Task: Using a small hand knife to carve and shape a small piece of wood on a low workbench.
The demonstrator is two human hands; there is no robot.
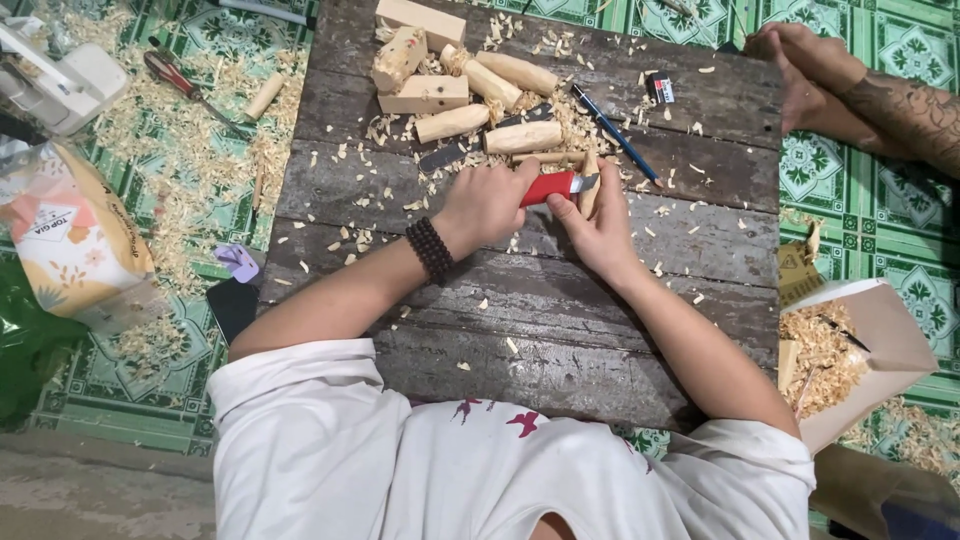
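My left hand [487, 203] grips the red handle of a carving knife [551, 187], its short blade pointing right. My right hand [598, 228] holds a small pale wooden piece [590, 190] upright against the blade. Both hands rest over a dark weathered wooden board [560, 320] strewn with wood shavings. A dark bead bracelet [430, 250] circles my left wrist. Just beyond my hands lie several rough-carved pale wooden pegs and blocks [460, 85], a dark blade [450, 155] and a blue pencil [613, 132].
Another person's tattooed arm and hands [850, 90] rest at the board's far right corner. A cardboard box of shavings [850, 350] sits at right. On the green tiled floor at left lie pliers [180, 80], a printed bag [75, 240], a white tool [60, 75] and a phone [232, 305].
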